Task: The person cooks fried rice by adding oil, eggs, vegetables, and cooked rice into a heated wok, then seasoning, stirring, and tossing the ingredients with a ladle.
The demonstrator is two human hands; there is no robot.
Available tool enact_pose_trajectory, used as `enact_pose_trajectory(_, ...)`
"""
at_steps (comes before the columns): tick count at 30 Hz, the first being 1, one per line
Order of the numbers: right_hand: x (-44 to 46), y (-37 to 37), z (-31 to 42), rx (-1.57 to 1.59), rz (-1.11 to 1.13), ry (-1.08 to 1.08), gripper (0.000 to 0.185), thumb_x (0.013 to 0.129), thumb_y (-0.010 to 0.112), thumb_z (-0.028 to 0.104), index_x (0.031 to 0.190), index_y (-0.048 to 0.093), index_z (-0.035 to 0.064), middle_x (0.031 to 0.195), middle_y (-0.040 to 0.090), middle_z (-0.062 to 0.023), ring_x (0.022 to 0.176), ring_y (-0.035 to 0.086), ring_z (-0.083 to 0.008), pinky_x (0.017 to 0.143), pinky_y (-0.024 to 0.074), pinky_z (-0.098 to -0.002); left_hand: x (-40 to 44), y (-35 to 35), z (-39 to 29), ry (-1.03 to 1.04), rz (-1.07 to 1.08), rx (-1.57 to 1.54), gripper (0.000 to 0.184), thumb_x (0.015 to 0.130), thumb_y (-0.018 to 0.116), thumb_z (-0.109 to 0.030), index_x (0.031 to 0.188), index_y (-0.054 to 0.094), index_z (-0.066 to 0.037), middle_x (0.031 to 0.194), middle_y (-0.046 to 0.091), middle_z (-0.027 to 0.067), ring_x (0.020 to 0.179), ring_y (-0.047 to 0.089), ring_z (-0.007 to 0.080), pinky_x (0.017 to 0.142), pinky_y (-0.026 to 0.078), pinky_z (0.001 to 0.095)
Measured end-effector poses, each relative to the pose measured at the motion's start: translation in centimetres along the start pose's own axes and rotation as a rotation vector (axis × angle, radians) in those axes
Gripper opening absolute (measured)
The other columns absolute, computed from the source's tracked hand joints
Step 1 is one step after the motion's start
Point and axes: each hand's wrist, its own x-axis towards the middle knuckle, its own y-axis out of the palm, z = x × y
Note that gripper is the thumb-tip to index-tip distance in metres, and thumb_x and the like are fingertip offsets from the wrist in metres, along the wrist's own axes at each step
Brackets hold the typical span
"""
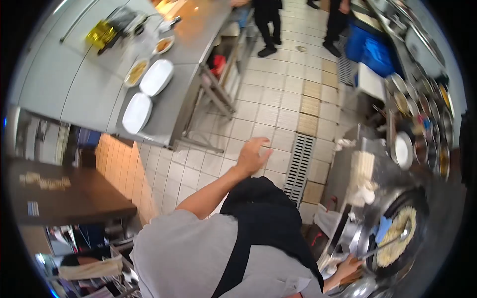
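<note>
My right hand (349,268) is closed around the handle of a metal ladle (382,248). The ladle's bowl rests in pale yellowish food (396,251), perhaps rice or noodles, inside a dark wok (421,233). A blue cloth (383,229) lies at the wok's near left rim. Out in front of my body, above the tiled floor, my left hand (254,157) hangs in the air with its fingers apart, holding nothing.
Two white dishes (157,77) (136,113) stand on the steel counter (174,107) at left, near bowls of food (135,73). Pots and bowls (403,150) crowd the right side. A floor drain (299,166) runs ahead. Two people (267,25) (334,27) stand farther off.
</note>
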Motion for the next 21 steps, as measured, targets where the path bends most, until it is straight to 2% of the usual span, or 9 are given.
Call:
enact_pose_trajectory(3,0.7,4.0,-4.0,-0.027,-0.13,0.024,0.087,0.085,0.067,0.047,0.146,0.028,-0.0015,0.129,0.051,-0.0325,0.115,0.053,-0.0461,0.093,0.0452,-0.0466,1.4,-6.1,10.6,-0.26,-0.245,0.001,0.03,0.086,0.067,-0.019,0.108,0.06,0.0,0.103,0.065,0.0158,0.097,0.061,0.0281,0.085,0.047,0.0387)
enact_pose_trajectory(4,-0.3,3.6,-2.7,-0.312,-0.257,-0.007,0.084,0.085,0.067,0.045,0.144,0.031,-0.0025,0.126,0.054,-0.0308,0.113,0.055,-0.0442,0.091,0.0467,-0.0467,2.3,-9.0,14.5,-0.365,-0.311,-0.048,0.029,0.087,0.067,-0.018,0.108,0.059,0.001,0.099,0.066,0.0139,0.093,0.063,0.0242,0.082,0.049,0.0362)
enact_pose_trajectory(5,-0.7,3.5,-1.9,-0.383,-0.312,-0.003,0.084,0.085,0.066,0.045,0.144,0.031,-0.0024,0.126,0.054,-0.0307,0.113,0.055,-0.0441,0.091,0.0467,-0.0467,3.6,-12.4,17.1,-0.398,-0.457,-0.115,0.027,0.088,0.066,-0.018,0.106,0.06,0.002,0.093,0.065,0.0113,0.086,0.063,0.0212,0.077,0.05,0.0333)
enact_pose_trajectory(8,-1.2,3.1,2.6,-0.37,-0.352,0.0,0.083,0.085,0.066,0.045,0.144,0.031,-0.0024,0.126,0.054,-0.0306,0.112,0.056,-0.0439,0.091,0.0467,-0.0465,8.6,-23.9,27.1,-0.505,-0.821,-0.376,0.022,0.09,0.064,-0.019,0.101,0.061,0.0,0.081,0.061,0.0055,0.07,0.061,0.0151,0.065,0.051,0.0274)
enact_pose_trajectory(12,0.3,2.4,9.9,-0.345,-0.389,-0.021,0.082,0.086,0.066,0.045,0.143,0.032,-0.0024,0.126,0.055,-0.0304,0.112,0.056,-0.0435,0.092,0.0468,-0.0464,15.1,-36.6,43.3,-0.725,-1.265,-0.962,0.024,0.089,0.061,-0.015,0.104,0.057,0.003,0.079,0.059,0.01,0.066,0.06,0.0181,0.061,0.055,0.0312)
enact_pose_trajectory(15,2.4,2.2,14.4,-0.321,-0.362,-0.018,0.081,0.086,0.066,0.045,0.143,0.033,-0.0024,0.126,0.055,-0.0302,0.112,0.056,-0.0433,0.092,0.0469,-0.0463,17.2,-41.6,53.8,-0.856,-1.406,-0.676,0.035,0.087,0.063,-0.02,0.104,0.056,0.009,0.093,0.061,0.0145,0.07,0.061,0.0243,0.064,0.056,0.0348)
enact_pose_trajectory(16,2.8,2.1,15.6,-0.32,-0.343,-0.008,0.081,0.086,0.066,0.045,0.143,0.033,-0.0024,0.126,0.055,-0.0301,0.112,0.056,-0.0432,0.092,0.0469,-0.0462,17.1,-43.2,57.4,-0.973,-1.279,-0.631,0.041,0.085,0.064,-0.024,0.108,0.056,0.009,0.102,0.061,0.0168,0.076,0.061,0.0267,0.07,0.056,0.0391)
enact_pose_trajectory(18,4.2,1.6,17.0,-0.33,-0.305,0.011,0.08,0.086,0.066,0.044,0.143,0.033,-0.0024,0.126,0.055,-0.03,0.112,0.056,-0.0431,0.092,0.0469,-0.0461,18.3,-43.9,56.7,-1.024,-1.431,-0.685,0.046,0.084,0.064,-0.025,0.117,0.054,0.007,0.113,0.059,0.0188,0.087,0.061,0.0284,0.078,0.054,0.0421)
enact_pose_trajectory(21,5.0,1.6,17.9,-0.334,-0.265,0.06,0.08,0.086,0.065,0.044,0.142,0.034,-0.0024,0.126,0.055,-0.0299,0.112,0.056,-0.0429,0.092,0.047,-0.046,17.8,-45.0,61.5,-0.941,-1.358,-0.931,0.049,0.086,0.059,-0.019,0.128,0.047,0.004,0.127,0.051,0.0211,0.099,0.058,0.0337,0.085,0.053,0.0477)
